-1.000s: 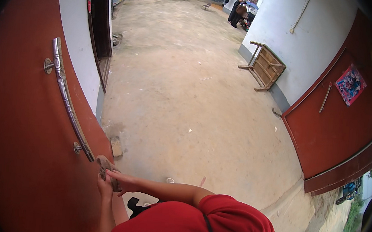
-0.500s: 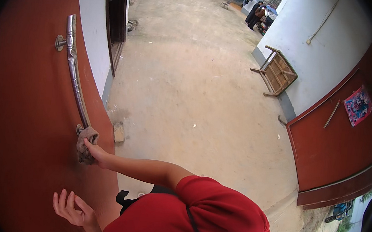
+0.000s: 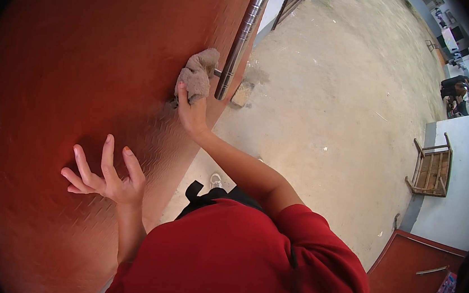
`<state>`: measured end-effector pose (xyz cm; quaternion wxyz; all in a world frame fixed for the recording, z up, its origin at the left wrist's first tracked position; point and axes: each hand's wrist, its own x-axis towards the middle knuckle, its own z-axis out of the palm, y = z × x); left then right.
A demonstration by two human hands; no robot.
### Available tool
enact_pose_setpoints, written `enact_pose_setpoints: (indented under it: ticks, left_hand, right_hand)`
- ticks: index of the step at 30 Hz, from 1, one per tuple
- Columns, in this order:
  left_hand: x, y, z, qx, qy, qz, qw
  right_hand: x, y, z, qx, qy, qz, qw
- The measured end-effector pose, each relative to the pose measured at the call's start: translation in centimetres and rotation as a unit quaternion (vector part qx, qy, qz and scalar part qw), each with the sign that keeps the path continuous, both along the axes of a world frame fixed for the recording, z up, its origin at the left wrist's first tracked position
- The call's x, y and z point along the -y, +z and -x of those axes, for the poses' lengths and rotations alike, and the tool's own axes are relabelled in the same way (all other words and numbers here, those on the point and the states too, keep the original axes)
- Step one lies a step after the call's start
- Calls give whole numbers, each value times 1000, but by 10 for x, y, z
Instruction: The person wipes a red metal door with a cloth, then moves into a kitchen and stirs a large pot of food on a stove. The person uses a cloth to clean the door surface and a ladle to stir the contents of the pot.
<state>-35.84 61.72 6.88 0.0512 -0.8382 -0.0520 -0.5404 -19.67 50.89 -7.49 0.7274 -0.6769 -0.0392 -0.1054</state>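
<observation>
A crumpled grey-brown cleaning rag [image 3: 197,78] is bunched in my right hand [image 3: 194,114], which reaches across from the right. It presses against the red metal door [image 3: 119,50], beside the lower mount of the shiny tubular door handle [image 3: 239,45]. My thumb lies over the rag, and some fingers are hidden behind it. Lower down, my left hand [image 3: 112,180] is held up at the door with its fingers spread and nothing in it. Whether its fingertips touch the door, I cannot tell.
A brick-like block [image 3: 242,95] lies by the door's edge on the concrete floor [image 3: 329,99]. At right, a wooden table [image 3: 432,172] lies tipped on its side against the white wall. Another red door [image 3: 411,276] stands lower right. People [image 3: 455,89] are far off at upper right.
The view has turned, swinging the door handle toward the right of the picture. My right hand and the rag have gone from the handle's lower end onto the door surface beside it. My left hand has risen, fingers spreading.
</observation>
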Motion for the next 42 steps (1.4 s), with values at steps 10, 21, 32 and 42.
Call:
enact_pose_setpoints:
  ticks: [10,21,32,42]
  left_hand:
    - [40,-28,-10,-69,-232,108,964]
    - [73,-97,-18,-260,-327,590,691]
    - [95,-160,-60,-273,-422,863,-54]
    - [79,-337,-151,-193,-221,956,2]
  right_hand:
    - [7,-133,-23,-516,163,-368,756]
    - [76,44,52,-356,314,-291,831]
    - [134,14,84,-380,276,-397,789]
    - [265,-40,148,-442,57,-225,866]
